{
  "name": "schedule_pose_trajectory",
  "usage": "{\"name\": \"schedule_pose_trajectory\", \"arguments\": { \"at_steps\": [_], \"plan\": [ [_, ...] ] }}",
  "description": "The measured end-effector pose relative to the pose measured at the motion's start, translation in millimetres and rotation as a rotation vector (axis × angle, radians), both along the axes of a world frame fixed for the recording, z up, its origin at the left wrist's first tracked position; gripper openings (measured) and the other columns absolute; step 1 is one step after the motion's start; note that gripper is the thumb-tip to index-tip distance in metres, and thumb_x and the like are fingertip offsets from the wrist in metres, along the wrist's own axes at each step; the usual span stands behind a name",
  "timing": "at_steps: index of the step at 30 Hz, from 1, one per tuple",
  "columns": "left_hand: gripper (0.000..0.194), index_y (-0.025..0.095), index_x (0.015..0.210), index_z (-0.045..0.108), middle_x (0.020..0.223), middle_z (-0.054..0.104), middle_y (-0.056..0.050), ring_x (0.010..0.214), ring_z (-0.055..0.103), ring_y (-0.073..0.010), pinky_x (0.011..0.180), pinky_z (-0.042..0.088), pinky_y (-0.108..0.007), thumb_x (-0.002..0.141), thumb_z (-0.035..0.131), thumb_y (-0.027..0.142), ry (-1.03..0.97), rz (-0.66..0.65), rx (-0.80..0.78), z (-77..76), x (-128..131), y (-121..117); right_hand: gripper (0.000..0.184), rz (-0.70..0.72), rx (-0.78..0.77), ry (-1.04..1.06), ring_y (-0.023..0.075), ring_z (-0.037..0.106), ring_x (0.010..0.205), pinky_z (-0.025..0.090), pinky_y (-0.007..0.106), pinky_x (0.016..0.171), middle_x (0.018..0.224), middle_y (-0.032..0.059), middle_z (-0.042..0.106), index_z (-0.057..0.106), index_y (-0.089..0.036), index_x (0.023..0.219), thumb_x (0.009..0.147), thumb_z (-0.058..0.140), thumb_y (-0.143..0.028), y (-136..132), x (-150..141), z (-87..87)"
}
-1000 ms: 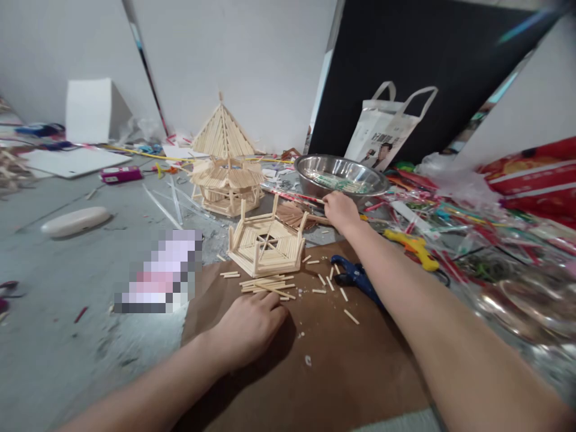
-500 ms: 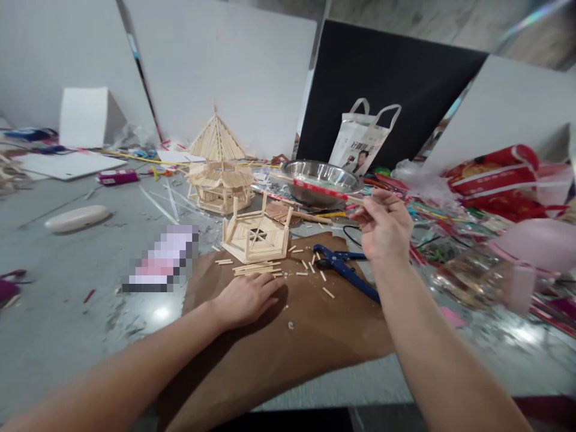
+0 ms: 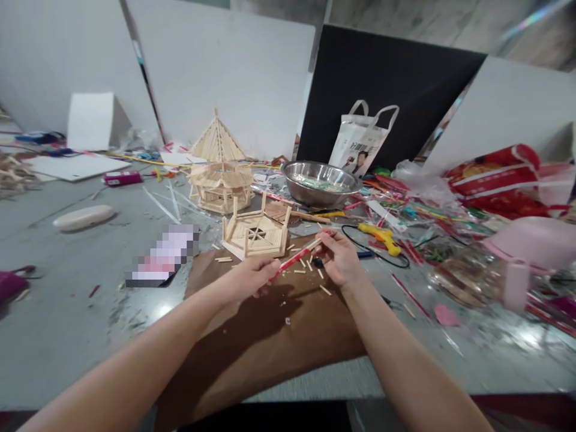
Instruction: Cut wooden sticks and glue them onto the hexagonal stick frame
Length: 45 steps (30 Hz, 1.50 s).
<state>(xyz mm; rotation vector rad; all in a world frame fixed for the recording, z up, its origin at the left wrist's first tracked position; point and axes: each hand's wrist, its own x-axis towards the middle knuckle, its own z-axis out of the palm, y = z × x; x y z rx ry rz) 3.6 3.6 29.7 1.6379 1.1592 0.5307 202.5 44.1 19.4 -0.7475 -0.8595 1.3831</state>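
Above the brown sheet (image 3: 288,342), both hands hold disposable wooden chopsticks (image 3: 299,255) in a red printed wrapper, slanting up to the right. My left hand (image 3: 254,275) pinches the lower left end between thumb and fingers. The upper right end, where pale wood shows, is in the closed fingers of my right hand (image 3: 337,257). Just behind stands a small hexagonal wooden-stick frame (image 3: 256,237) with upright posts. Short cut stick pieces (image 3: 324,290) lie scattered around it. Blue-handled cutters (image 3: 365,255) are mostly hidden behind my right hand.
A tiered stick pavilion (image 3: 220,174) stands at the back, beside a steel bowl (image 3: 321,183). On the right are a yellow glue gun (image 3: 380,237) with a cord and a clear jug with a pink lid (image 3: 524,246). A phone (image 3: 166,255) lies left.
My right hand has come down and left with the chopsticks. My left hand has lifted off the sheet and taken their other end. The glue gun has come into sight.
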Motion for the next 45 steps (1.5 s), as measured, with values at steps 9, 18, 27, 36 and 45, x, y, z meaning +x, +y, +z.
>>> {"name": "schedule_pose_trajectory", "arguments": {
  "at_steps": [9,18,27,36,45],
  "plan": [
    [0.034,0.015,0.067,0.052,0.054,0.044,0.002,0.053,0.04,-0.0096,0.051,0.031,-0.02,0.08,0.027,0.036,0.201,0.066,0.346,-21.3,3.9,-6.5,0.021,0.034,-0.104,-0.061,0.0059,0.045,0.039,0.044,0.018,0.04,0.043,-0.0034,0.051,0.061,-0.013,0.065,0.059,0.064,-0.033,-4.6,-9.8,-17.3],
    [0.033,0.015,0.062,0.046,0.054,0.043,0.002,0.052,0.039,-0.0095,0.051,0.031,-0.021,0.081,0.027,0.034,0.201,0.096,0.395,-29.3,7.4,-11.8,0.018,0.143,-0.103,-0.192,0.0056,0.043,0.036,0.042,0.02,0.039,0.043,-0.0031,0.051,0.063,-0.013,0.062,0.057,0.066,-0.03,-16.0,-30.2,-26.0],
    [0.033,0.014,0.065,0.048,0.057,0.043,0.002,0.055,0.04,-0.0094,0.054,0.032,-0.02,0.081,0.028,0.035,0.152,0.087,0.413,-30.5,6.9,-7.0,0.022,0.194,-0.061,-0.304,0.0055,0.046,0.038,0.041,0.019,0.04,0.05,-0.0022,0.054,0.063,-0.014,0.068,0.063,0.06,-0.035,-22.5,-38.9,-27.4],
    [0.035,0.015,0.068,0.049,0.057,0.044,0.002,0.055,0.041,-0.0091,0.053,0.034,-0.02,0.082,0.026,0.037,0.125,0.042,0.439,-25.5,6.4,-9.4,0.035,-0.03,0.021,-0.108,0.006,0.047,0.044,0.04,0.019,0.039,0.06,-0.0012,0.055,0.063,-0.016,0.069,0.069,0.048,-0.047,-8.5,-22.2,22.8],
    [0.034,0.015,0.072,0.052,0.06,0.049,0.002,0.057,0.043,-0.0088,0.055,0.034,-0.02,0.081,0.027,0.036,0.073,0.042,0.445,-9.3,11.6,-15.9,0.036,-0.148,0.144,-0.183,0.0087,0.05,0.051,0.043,0.024,0.05,0.056,-0.0004,0.053,0.057,-0.017,0.063,0.073,0.041,-0.048,-1.3,-18.4,54.5]
  ]
}}
